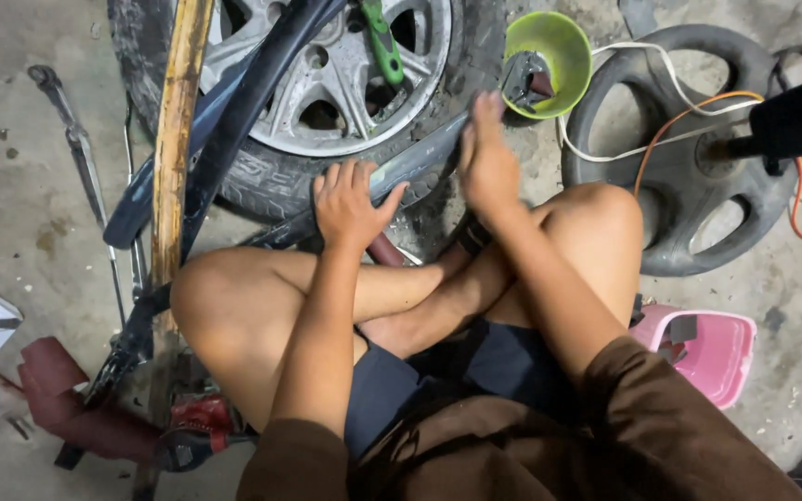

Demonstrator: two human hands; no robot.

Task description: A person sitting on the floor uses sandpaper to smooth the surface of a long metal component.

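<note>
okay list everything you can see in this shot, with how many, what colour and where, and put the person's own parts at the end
Tyre on alloy wheel: one, black with silver rim, top centre on the floor.
Long strip: one, dark grey, across the tyre, under both hands.
Wooden stick: one, tan, upright at left.
Bowl: one, green, top right of the wheel, dark parts inside.
Plastic wheel cover: one, black, right, with white and orange cables over it.
Tub: one, pink, lower right.
Metal rod: one, grey, far left.
Left hand: flat on the strip.
Right hand: blurred, on the strip.
</note>
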